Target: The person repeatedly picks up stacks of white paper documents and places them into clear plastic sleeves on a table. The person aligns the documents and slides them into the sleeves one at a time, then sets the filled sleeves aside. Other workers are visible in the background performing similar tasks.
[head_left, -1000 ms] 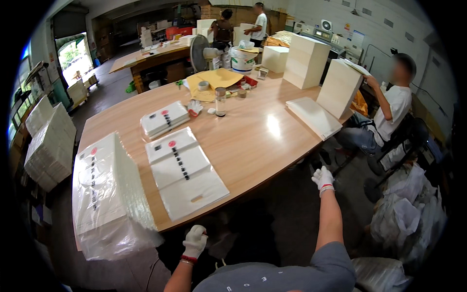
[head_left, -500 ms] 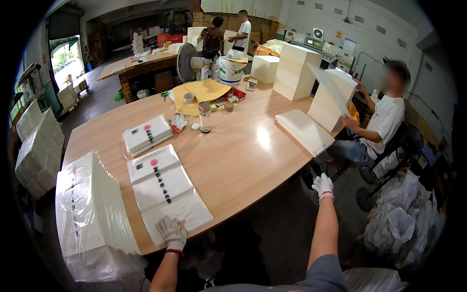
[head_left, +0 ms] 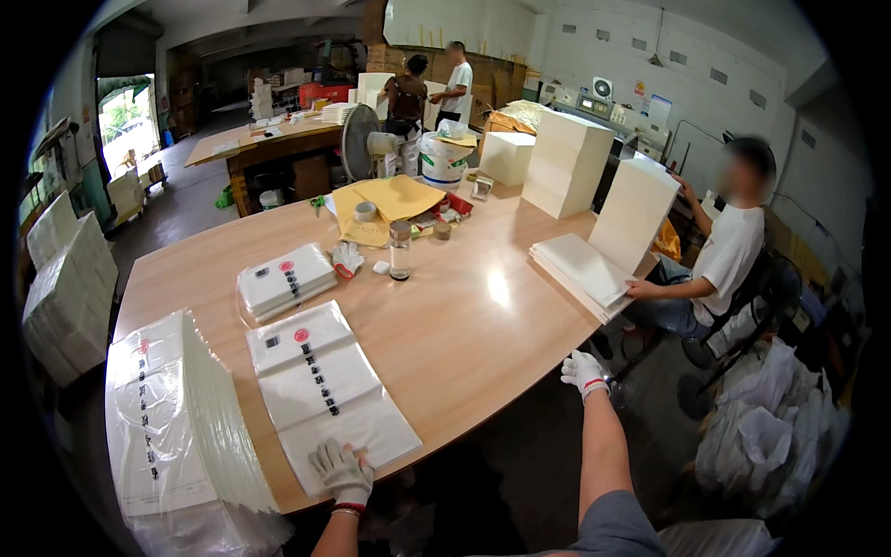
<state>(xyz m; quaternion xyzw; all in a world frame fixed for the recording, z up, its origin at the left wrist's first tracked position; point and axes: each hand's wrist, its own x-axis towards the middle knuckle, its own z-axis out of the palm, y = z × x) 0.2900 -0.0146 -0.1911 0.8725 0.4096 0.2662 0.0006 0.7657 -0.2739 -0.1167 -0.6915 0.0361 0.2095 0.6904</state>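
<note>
My left hand (head_left: 342,472), in a white knit glove with a red cuff, lies on the near end of a flat pile of white printed plastic bags (head_left: 357,381). Its fingers are spread. My right hand (head_left: 584,371), gloved the same way, hovers off the table's front edge with fingers stretched out, and nothing shows in it. Left of my left hand stands a tall stack of clear-wrapped white printed packs (head_left: 125,464). Beyond the flat pile lies a smaller stack of the bags (head_left: 302,286), beside a loose glove (head_left: 346,260).
On the wooden table (head_left: 455,343) stand a glass jar (head_left: 399,252), yellow paper (head_left: 390,195) with a tape roll (head_left: 365,212), and tall white paper stacks (head_left: 561,167). A seated person (head_left: 724,241) handles folded sheets (head_left: 580,265) at right. Plastic bundles (head_left: 761,418) lie below.
My right hand has moved left, closer to the table edge. The seated person's raised sheet has come down onto the folded sheets. My left hand stays on the bags.
</note>
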